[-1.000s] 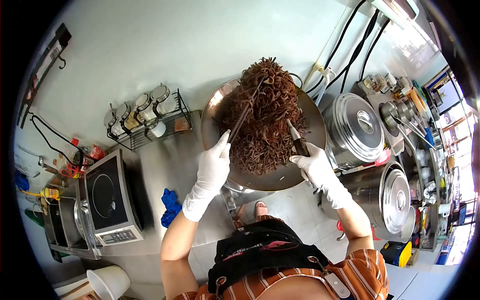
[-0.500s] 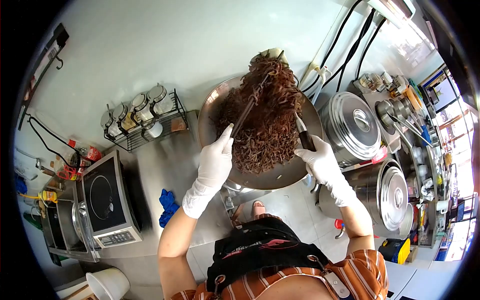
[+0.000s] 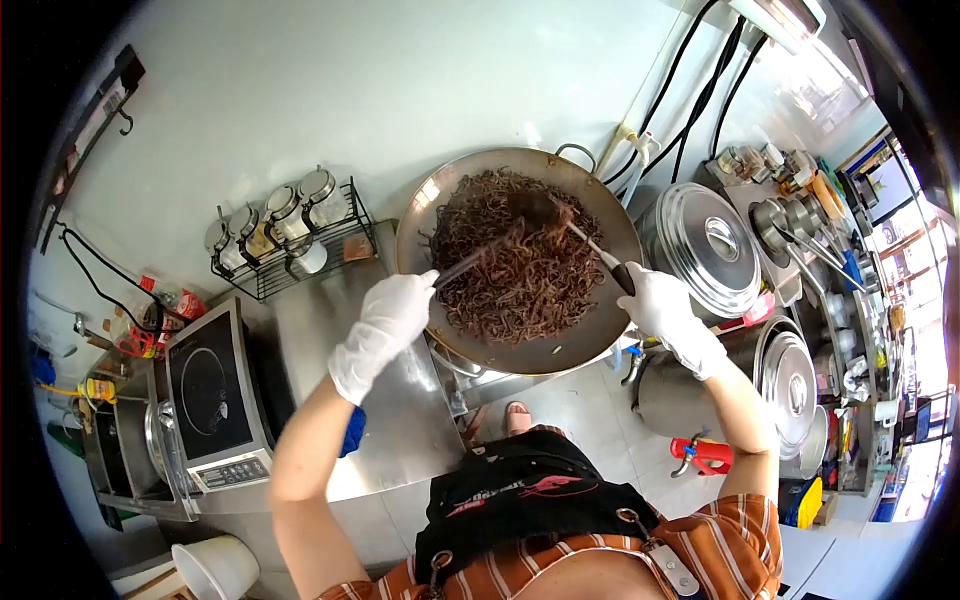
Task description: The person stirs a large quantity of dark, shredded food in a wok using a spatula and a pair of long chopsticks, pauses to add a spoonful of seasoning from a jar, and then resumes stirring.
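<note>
A wide metal wok [image 3: 414, 236] in front of me holds a heap of dark brown, thin, curly strips [image 3: 515, 290], like shredded food. My left hand [image 3: 388, 322], in a white glove, is closed around a long greyish utensil [image 3: 470, 264] whose far end sinks into the strips. At the wok's right rim my right hand [image 3: 662, 308], also gloved, grips the dark handle of a metal-shafted spatula [image 3: 597, 250]. The spatula's head is buried and blurred among the strips. The tips of both utensils come close together near the middle of the heap.
Left of the wok, a wire rack [image 3: 285, 262] carries several lidded jars on the steel counter [image 3: 400, 440]. An induction cooker [image 3: 205, 395] stands farther left. Large lidded steel pots [image 3: 705, 250] crowd the right side. A blue cloth [image 3: 352, 430] lies partly behind my left forearm.
The lifted mass of strips has dropped back into the wok. My hands have moved apart, the left outward and down, the right slightly rightward. Both utensils are now lower in the heap.
</note>
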Motion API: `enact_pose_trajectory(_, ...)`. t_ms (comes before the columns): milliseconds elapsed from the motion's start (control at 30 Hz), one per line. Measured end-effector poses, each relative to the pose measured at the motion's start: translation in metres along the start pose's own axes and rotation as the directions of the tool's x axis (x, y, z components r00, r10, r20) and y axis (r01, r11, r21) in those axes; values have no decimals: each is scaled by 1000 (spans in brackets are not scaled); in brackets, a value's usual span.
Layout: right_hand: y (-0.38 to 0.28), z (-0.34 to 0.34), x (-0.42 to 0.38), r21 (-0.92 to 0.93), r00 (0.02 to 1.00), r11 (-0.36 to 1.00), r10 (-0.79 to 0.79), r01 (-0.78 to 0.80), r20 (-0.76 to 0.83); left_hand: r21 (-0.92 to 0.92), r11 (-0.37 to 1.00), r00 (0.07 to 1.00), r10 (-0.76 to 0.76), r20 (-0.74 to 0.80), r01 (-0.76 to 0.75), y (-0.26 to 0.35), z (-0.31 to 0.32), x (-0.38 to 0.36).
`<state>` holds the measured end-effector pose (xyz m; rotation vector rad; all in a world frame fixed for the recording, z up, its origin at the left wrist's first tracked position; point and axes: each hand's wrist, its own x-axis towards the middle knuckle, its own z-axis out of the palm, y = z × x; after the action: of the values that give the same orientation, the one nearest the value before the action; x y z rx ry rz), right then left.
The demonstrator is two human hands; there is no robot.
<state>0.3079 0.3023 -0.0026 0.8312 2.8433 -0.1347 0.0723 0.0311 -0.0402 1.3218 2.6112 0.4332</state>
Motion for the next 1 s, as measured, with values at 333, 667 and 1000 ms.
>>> enact_pose_trajectory(333,-20,-64,-10,-644,940,745,-321,175,-115,229,973,968,-71,242,14,34,-82,19)
enact_pose_trajectory(667,32,-89,24,-254,956,955,-74,150,285,274,954,976,-167,140,124,9,-107,19)
enact_pose_trajectory(1000,37,-108,22,-63,755,965,238,-253,611,385,922,999,-32,-7,33,-43,-44,55)
